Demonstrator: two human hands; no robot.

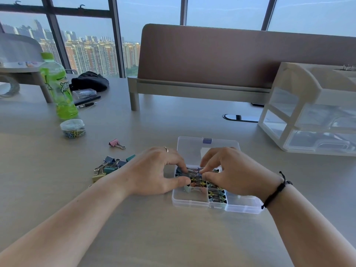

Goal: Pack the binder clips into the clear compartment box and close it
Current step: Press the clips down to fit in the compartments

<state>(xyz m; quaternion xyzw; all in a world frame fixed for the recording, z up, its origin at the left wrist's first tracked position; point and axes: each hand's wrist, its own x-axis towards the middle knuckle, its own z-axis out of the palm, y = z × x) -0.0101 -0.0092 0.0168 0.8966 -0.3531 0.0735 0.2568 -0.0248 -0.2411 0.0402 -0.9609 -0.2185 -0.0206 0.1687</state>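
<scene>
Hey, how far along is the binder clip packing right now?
Partly done. Several compartments of the clear compartment box already hold small clips. In hand: the left hand and right hand are both pinching a binder clip into a far-left compartment. Left: the pile of loose clips, the pink clip, then shutting the open lid.

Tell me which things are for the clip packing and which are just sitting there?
For the job:
clear plastic compartment box, lid open
loose pile of coloured binder clips
single pink binder clip
left hand and right hand, both fingering clips in the box

Just lying about:
green drink bottle
round clear jar of paper clips
black pen
white drawer organiser
</scene>
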